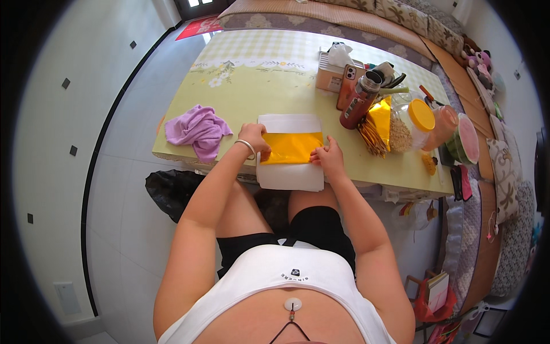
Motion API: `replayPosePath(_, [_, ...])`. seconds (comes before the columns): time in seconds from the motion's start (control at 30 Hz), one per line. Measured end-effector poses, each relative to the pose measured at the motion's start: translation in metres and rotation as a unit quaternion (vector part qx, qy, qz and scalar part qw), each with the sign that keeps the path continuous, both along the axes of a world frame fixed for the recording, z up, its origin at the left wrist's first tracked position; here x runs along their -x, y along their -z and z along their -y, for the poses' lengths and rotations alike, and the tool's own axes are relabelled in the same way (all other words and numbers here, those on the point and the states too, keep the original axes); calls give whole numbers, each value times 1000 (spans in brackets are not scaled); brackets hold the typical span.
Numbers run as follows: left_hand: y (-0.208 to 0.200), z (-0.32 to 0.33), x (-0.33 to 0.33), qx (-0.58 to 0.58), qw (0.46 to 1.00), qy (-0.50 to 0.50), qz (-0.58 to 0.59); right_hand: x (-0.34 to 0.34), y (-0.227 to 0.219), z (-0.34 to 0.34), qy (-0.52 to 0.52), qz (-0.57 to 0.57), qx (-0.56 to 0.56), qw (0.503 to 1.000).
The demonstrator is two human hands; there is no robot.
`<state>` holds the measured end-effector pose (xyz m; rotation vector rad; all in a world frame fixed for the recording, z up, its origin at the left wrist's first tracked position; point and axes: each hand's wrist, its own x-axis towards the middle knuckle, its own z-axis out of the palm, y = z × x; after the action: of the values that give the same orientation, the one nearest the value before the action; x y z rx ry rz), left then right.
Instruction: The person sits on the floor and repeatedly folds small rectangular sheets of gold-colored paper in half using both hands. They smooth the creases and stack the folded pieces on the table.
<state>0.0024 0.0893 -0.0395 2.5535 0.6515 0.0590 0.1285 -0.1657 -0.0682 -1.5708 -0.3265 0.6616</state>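
Observation:
A shiny gold foil sheet [292,148] lies across a stack of white paper [289,179] at the table's near edge. The stack shows above and below the gold and juts out over my lap. My left hand [254,139], a bangle at its wrist, is closed on the sheet's left edge, its fingertips partly hidden. At the lower right corner my right hand [329,158] pinches the foil, index finger raised. Left of the paper sits a crumpled purple cloth [198,129], apart from my left hand.
On the table's right stand a tissue box [329,75], a phone [348,86], a red flask [360,100], folded gold pieces [375,129], a yellow-lidded jar [409,129] and a cut watermelon [463,140]. A black bag [169,194] hangs below the table's left front.

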Motion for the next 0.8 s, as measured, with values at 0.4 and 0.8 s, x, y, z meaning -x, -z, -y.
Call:
replayPosePath(0.4, [-15,35,23,486,808,-239,232,-4,-12,-11,47,-87,-102,990])
replayPosePath(0.8, [20,41,37,425,842,-199,264,0,-23,5,41,-39,-28,998])
